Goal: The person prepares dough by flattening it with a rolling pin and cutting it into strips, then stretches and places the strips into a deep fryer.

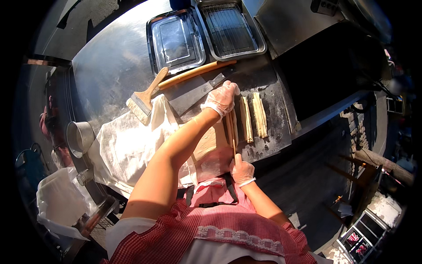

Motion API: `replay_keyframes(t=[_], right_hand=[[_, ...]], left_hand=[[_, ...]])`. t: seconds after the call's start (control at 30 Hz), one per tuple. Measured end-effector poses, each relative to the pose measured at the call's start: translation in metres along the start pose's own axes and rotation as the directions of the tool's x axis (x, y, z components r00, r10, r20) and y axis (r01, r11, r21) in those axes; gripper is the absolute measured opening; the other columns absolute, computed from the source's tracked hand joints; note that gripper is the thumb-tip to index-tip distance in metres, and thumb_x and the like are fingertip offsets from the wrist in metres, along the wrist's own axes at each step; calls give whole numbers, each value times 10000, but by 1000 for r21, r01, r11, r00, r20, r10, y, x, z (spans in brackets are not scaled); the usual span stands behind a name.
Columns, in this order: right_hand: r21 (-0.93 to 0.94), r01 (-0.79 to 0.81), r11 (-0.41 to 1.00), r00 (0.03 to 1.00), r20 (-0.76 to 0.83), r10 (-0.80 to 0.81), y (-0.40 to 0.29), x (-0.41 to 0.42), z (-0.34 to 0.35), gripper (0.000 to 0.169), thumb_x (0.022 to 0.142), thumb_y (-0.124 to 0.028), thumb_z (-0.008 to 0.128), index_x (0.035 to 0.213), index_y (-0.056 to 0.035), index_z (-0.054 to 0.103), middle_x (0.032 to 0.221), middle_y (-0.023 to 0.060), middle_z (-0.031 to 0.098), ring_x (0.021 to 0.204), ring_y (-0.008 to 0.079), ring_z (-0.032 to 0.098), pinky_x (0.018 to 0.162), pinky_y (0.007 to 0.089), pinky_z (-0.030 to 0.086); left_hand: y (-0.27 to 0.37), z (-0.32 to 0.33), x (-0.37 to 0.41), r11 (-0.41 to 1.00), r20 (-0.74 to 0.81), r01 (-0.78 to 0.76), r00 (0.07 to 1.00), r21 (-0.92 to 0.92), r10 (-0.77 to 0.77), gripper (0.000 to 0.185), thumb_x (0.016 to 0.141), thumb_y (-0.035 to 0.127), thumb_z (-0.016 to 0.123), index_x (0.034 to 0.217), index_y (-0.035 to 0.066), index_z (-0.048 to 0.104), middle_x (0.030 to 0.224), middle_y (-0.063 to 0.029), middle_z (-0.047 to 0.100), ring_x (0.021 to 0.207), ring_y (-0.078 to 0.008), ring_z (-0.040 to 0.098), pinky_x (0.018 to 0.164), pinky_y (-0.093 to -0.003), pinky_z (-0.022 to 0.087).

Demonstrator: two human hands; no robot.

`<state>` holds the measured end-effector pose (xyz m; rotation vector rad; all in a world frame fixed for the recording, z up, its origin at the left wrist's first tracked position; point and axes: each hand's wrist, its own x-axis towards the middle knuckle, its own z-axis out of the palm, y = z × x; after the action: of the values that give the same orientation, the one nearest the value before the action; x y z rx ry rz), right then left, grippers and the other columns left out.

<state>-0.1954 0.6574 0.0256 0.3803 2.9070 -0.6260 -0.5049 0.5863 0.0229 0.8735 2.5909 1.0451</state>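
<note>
A thin wooden stick (234,145) runs lengthwise along a narrow dough strip (229,127) on the metal worktop. Its near end is gripped by my gloved right hand (243,170), close to the table's front edge. My gloved left hand (222,97) is closed at the far end of the stick, whose tip the fingers hide. Two more pale dough strips, a nearer one (246,119) and a farther one (260,115), lie to the right. Left of the stick, a flat dough sheet (209,142) is partly covered by a white cloth (127,145) and my left forearm.
Beyond my left hand lie a broad-bladed knife (189,94), a wooden rolling pin (197,74) and a wide brush (146,94). Two metal trays, one plain (174,39) and one with a wire rack (230,29), stand behind. A metal bowl (79,138) sits at the left edge.
</note>
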Motion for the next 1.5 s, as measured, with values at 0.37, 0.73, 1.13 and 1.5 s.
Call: replay_keyframes(t=[0.37, 0.73, 1.13, 1.5], right_hand=[[-88, 187, 978, 979, -63, -193, 16, 16, 15, 204, 881, -150, 646, 1064, -64, 616, 538, 127, 574, 507, 330, 649, 488, 464, 505], [873, -286, 396, 958, 276, 85, 15, 24, -69, 207, 1005, -214, 721, 1040, -45, 607, 813, -31, 574, 729, 36, 511, 624, 242, 435], [354, -313, 881, 950, 122, 289, 165, 110, -129, 303, 957, -351, 729, 1100, -85, 720, 968, 139, 741, 914, 291, 709, 827, 410, 529], [68, 74, 995, 956, -290, -51, 171, 90, -128, 284, 928, -350, 757, 1041, -138, 604, 1057, 125, 614, 996, 382, 615, 845, 510, 522]], left_hand=[[-16, 1, 14, 991, -81, -127, 988, 30, 129, 74, 944, 29, 573, 929, 99, 591, 898, -147, 650, 793, -360, 701, 662, -462, 543], [-14, -11, -21, 948, -423, -54, 902, -313, -88, 476, 1035, 143, 604, 1488, 72, 479, 1417, -186, 527, 1172, -320, 622, 1022, -408, 505], [-3, -74, -222, 834, -234, 268, 878, -483, -418, 266, 1033, 80, 582, 1294, 33, 598, 1109, -84, 701, 920, -172, 672, 846, -324, 543], [82, -1, -179, 949, -269, 256, 915, -187, -300, 253, 925, 37, 688, 1171, 70, 639, 937, -134, 693, 837, -298, 686, 780, -422, 545]])
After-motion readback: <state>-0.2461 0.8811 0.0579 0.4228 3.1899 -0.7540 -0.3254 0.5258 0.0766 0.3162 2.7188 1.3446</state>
